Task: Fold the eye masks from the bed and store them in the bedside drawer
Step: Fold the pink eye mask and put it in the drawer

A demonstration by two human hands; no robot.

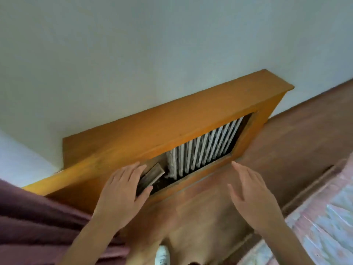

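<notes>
The pale wall [152, 44] fills the upper half of the view, smooth and plain. Below it the reddish-brown wooden floor [298, 142] runs to the right, its boards blurred by motion. Against the wall stands an orange wooden radiator cover [172, 119], a flat-topped box with a rectangular opening in its front. Inside the opening the white ribbed radiator [206, 150] shows as upright fins, its left end lost in shadow, and a small weathered wooden block [152, 174] lies tilted there.

At the lower left a dark maroon fabric [28, 217] hangs in soft folds, cut off by the frame, so what it belongs to cannot be told. At the lower right the edge of the bed [324, 217] enters, covered in a pink and pale blue patterned cloth, mostly out of frame. No eye mask or drawer can be made out in this view.

The left hand [122, 192] is spread flat, palm down, fingers apart and holding nothing, in front of the opening's left end. The right hand [250, 196] hangs over the floor with fingers loosely spread, its grip likewise apart and empty. A white shoe [162, 255] shows at the bottom edge, partly cut off.
</notes>
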